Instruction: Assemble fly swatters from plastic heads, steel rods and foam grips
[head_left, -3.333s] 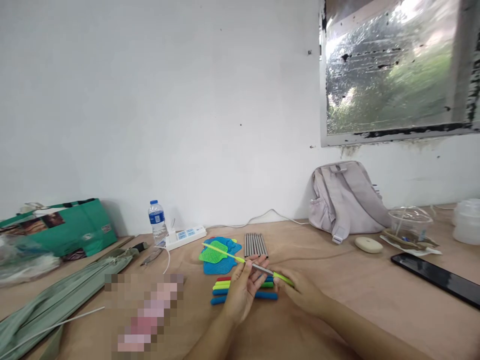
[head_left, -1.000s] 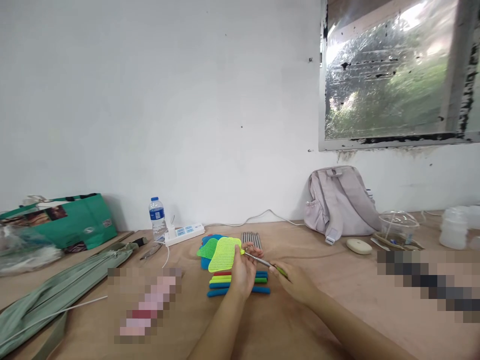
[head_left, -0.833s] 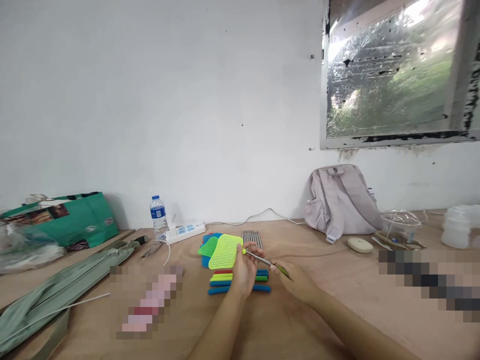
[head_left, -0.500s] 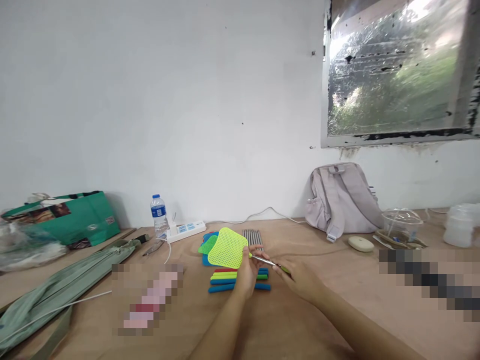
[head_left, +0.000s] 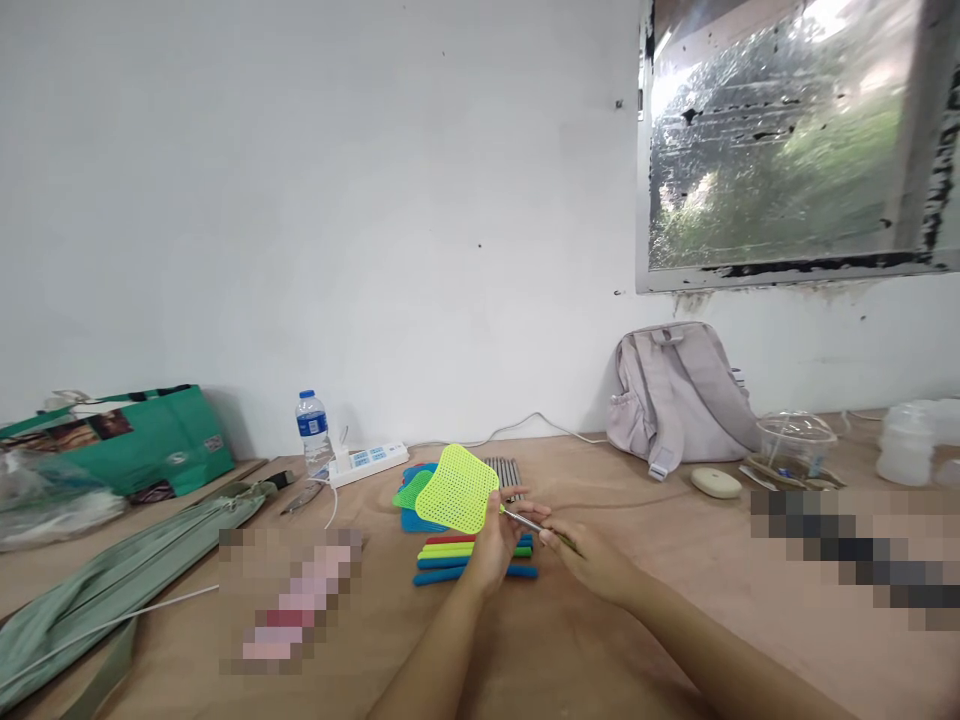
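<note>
**Swatter head joined to its rod, spare parts waiting**

While gripping the yellow fly swatter (head_left: pixel 459 489) near its mesh, the left hand (head_left: pixel 496 545) is raising it; the right hand (head_left: pixel 592 560) is pinching the handle end. At 12 o'clock, metal rods (head_left: pixel 510 472) are lying unassembled; coloured grips (head_left: pixel 457 562) are waiting underneath on the table (head_left: pixel 675 600).

Yellow-green mesh swatter head (head_left: pixel 457 488); blue, green, red handles (head_left: pixel 472 558).

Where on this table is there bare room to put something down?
Bare wood shows between the right hand and the backpack, running right toward the pale oval case. It is crowded ahead of the left hand: coloured handles, swatter heads, metal rods, power strip.
</note>
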